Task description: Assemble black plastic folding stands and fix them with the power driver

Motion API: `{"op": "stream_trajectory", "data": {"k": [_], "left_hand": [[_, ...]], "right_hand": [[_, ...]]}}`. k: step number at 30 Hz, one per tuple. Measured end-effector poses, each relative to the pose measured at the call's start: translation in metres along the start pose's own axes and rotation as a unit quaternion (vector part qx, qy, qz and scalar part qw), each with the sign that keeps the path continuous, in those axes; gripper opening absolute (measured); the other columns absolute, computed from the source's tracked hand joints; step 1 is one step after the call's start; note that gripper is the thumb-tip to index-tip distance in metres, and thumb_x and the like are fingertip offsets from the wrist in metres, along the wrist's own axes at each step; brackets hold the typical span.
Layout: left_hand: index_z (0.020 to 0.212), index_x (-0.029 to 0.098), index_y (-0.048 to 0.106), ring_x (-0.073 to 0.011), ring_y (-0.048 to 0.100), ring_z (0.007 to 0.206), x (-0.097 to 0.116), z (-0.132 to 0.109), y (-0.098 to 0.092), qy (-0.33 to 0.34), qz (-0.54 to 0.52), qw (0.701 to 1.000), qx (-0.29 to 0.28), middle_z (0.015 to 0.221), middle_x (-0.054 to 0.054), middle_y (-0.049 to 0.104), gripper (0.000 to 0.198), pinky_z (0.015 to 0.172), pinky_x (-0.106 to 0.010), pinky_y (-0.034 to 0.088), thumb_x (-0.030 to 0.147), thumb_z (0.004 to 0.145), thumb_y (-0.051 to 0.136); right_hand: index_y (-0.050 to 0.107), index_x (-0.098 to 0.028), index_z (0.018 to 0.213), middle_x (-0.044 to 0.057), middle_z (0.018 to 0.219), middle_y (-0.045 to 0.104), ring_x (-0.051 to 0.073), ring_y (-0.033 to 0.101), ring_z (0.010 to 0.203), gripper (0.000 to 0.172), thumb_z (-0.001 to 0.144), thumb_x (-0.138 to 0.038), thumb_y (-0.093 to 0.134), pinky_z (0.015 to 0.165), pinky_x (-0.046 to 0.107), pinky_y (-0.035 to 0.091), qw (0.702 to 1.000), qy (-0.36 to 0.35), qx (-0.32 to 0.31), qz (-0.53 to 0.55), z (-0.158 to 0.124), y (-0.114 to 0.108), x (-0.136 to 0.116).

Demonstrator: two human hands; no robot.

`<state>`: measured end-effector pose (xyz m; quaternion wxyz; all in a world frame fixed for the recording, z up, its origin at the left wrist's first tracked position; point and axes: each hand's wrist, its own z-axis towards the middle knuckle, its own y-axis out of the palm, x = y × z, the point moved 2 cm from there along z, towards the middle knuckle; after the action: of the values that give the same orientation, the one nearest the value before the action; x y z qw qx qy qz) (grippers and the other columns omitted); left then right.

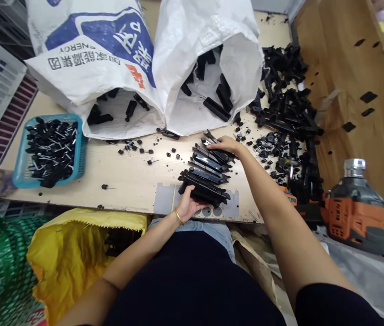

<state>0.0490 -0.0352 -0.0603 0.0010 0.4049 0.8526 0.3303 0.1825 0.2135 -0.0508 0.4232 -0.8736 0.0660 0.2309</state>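
Note:
Several long black plastic parts (208,162) lie side by side in a row on the worktable, some with shiny faces. At the near end of the row, my left hand (188,206) is closed around a small stack of black plastic parts (205,188), thumb on top and fingers along the near side. A gold-coloured bangle (179,216) circles that wrist. My right hand (226,144) grips a black plastic part at the row's far end, its fingertips bent over the top. The undersides of the held parts are hidden. A grey plate (165,198) lies beneath the near stack.
Two white woven sacks (208,27) with black parts inside stand behind the row. A blue basket (82,156) of small black pieces with metal pins sits left. Loose black parts (287,99) heap at right, near an orange power tool (355,213). A yellow sack (59,253) hangs below the front edge.

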Motion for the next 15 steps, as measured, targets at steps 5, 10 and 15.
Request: {"op": "stream_trajectory", "data": {"k": [5,10,15], "left_hand": [[0.099,0.014,0.061,-0.0230,0.067,0.076,0.034,0.006,-0.001,0.075,0.031,0.995,0.059,0.086,-0.011,0.070,0.045,0.076,-0.041,0.056,0.049,0.092,0.035],[0.105,0.016,0.061,-0.0260,0.062,0.103,0.072,0.030,-0.001,0.213,0.193,0.942,0.175,0.103,-0.012,0.068,0.048,0.092,-0.036,0.047,0.058,0.083,0.053],[0.118,0.017,0.054,-0.0228,0.055,0.115,0.084,0.046,0.007,0.334,0.212,0.908,0.138,0.118,-0.010,0.063,0.050,0.100,-0.032,0.039,0.052,0.082,0.058]], "right_hand": [[0.065,-0.016,0.089,0.004,0.078,0.070,0.017,0.064,0.066,0.046,0.059,-0.047,0.080,0.062,0.027,0.053,0.926,0.012,-0.132,0.354,-0.039,0.022,0.002],[0.064,-0.014,0.082,0.002,0.069,0.067,0.013,0.061,0.058,0.041,0.060,-0.045,0.078,0.054,0.023,0.051,0.896,0.025,-0.038,0.442,-0.057,0.052,-0.005],[0.050,-0.023,0.123,0.003,0.103,0.067,0.016,0.066,0.078,0.068,0.064,-0.050,0.070,0.064,0.027,0.055,0.884,-0.027,0.064,0.461,-0.079,0.074,0.009]]}}
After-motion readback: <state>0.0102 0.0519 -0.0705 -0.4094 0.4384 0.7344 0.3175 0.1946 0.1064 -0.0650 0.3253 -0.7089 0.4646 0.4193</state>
